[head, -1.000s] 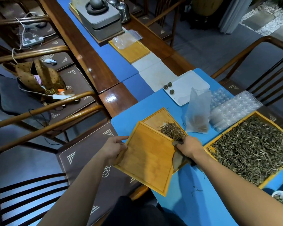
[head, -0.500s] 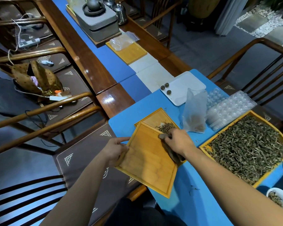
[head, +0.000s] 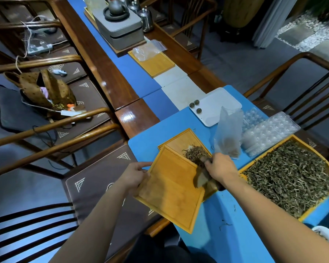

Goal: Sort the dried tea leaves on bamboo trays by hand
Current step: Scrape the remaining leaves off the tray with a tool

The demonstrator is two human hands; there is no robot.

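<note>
Both hands are busy. Left hand (head: 136, 176) holds the edge of a tilted tray (head: 171, 188), fingers curled round it. Right hand (head: 219, 168) grips a brown brush (head: 202, 177) that lies on that tray. Just past the right hand, a small pile of tea (head: 193, 154) sits on a second tray (head: 184, 140) under the first. To the right of the right hand is a big tray (head: 300, 138) full of leaves (head: 291, 175). Beyond the right hand stands a clear bag (head: 229, 131), on the blue desk (head: 217, 215).
</note>
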